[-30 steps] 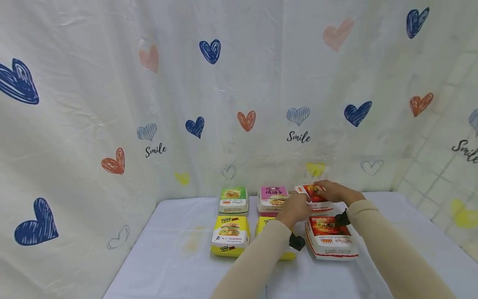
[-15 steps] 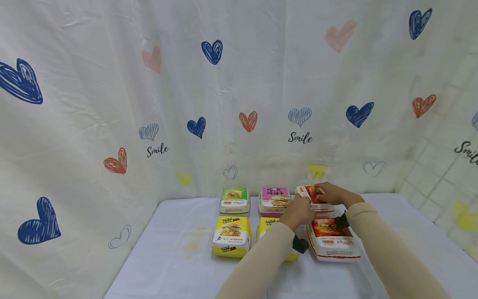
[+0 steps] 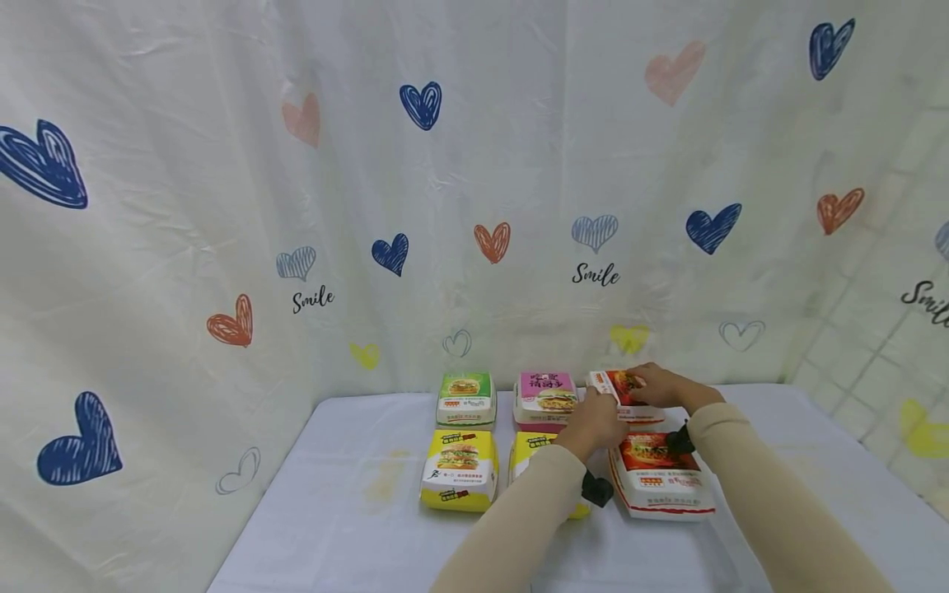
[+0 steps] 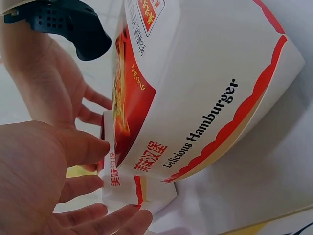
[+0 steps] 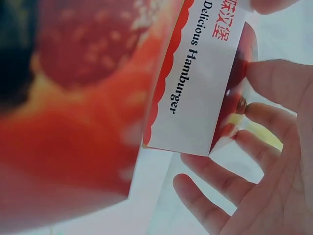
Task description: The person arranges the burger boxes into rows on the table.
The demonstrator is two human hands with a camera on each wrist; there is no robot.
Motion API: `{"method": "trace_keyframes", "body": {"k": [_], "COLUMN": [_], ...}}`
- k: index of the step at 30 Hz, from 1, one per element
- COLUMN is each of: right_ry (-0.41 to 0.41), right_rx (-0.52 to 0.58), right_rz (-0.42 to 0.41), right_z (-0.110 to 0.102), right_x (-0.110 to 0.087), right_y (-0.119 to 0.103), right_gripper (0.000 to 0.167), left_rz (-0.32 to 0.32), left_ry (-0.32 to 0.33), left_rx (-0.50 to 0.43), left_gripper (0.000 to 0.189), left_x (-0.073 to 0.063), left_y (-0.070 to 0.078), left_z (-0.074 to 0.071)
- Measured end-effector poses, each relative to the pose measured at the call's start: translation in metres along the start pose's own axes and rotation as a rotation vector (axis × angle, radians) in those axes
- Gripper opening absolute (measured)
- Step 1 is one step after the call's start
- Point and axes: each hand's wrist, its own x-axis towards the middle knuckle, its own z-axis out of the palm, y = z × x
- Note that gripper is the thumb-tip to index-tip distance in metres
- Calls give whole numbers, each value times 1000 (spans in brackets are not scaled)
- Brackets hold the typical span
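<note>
A small red-and-white burger box (image 3: 639, 412) stands at the back right of the table, with both hands on it. My left hand (image 3: 593, 422) holds its left side; in the left wrist view, thumb and fingers (image 4: 84, 188) lie along the near-left edge. My right hand (image 3: 663, 385) grips the right side, with the thumb (image 5: 276, 78) at the top edge and other fingers spread over the top and side. Right in front sits a larger red-and-white burger box (image 3: 663, 482), below the wrists. It fills much of the left wrist view with its lettered side (image 4: 210, 88).
Left of the held box are a pink burger box (image 3: 544, 394) and a green one (image 3: 465, 399) in the back row. Two yellow boxes stand in front, one (image 3: 458, 473) in full view, another (image 3: 522, 453) partly behind the left sleeve. A heart-printed curtain (image 3: 474, 181) hangs behind the table.
Over the last second the left hand has shifted very slightly at the box's left side. The right hand and the boxes look nearly unmoved; the view itself has shifted a little.
</note>
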Motion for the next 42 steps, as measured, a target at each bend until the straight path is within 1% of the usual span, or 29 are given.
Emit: {"method": "trace_keyframes", "body": {"k": [3, 7, 10, 12, 17, 24, 27, 29, 34, 42], "right_ry": [-13, -19, -20, -22, -13, -1, 9, 23, 43, 26], "right_rx": [30, 45, 44, 47, 42, 27, 22, 15, 4, 14], "right_rz": [24, 63, 63, 58, 57, 77, 83, 87, 112, 158], "right_z": [0, 0, -1, -2, -3, -1, -1, -1, -1, -1], "right_x": [-2, -5, -6, -6, -7, -8, -9, -11, -15, -16], "right_y": [0, -1, -2, -2, 1, 5, 5, 4, 3, 4], "right_gripper": [60, 67, 69, 68, 65, 63, 61, 60, 64, 70], "left_rz": [7, 36, 39, 30, -22, -77, -94, -101, -95, -87], "left_ry": [-3, -4, -8, -12, -24, -50, -48, -44, -47, -47], "left_rx": [0, 25, 43, 50, 41, -10, -26, -24, 2, 34], "left_gripper": [31, 32, 36, 38, 44, 42, 41, 39, 35, 44], "left_x": [-1, -3, -5, -6, -6, -7, -8, -8, -9, -8], "left_y": [1, 2, 4, 5, 6, 6, 6, 6, 7, 6], "left_z": [1, 1, 0, 0, 0, -1, -1, -2, -3, 0]}}
